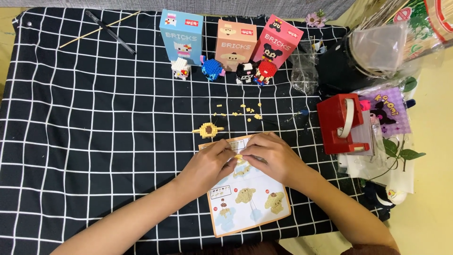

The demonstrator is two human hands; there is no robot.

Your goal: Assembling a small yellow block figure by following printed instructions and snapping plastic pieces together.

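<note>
Yellow bricks [238,158] sit pinched between both hands, left [210,163] and right [273,156], over the leaflet [247,203]; one part [207,129] finished, loose bits [236,112] remain.

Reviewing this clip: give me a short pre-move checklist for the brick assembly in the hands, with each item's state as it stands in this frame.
1. Both hands on the piece: left hand and right hand meet on a small yellow brick piece. Ok.
2. Grip secure: fingers hide most of the piece. Cannot tell.
3. Instruction sheet readable: flat on the checked cloth, lower diagrams visible, top covered by hands. Ok.
4. Spare parts at hand: loose yellow bricks lie scattered beyond the hands. Ok.
5. Finished sub-assembly safe: lies apart from both hands. Ok.
6. Right brick chosen: too small to judge. Cannot tell.
</note>
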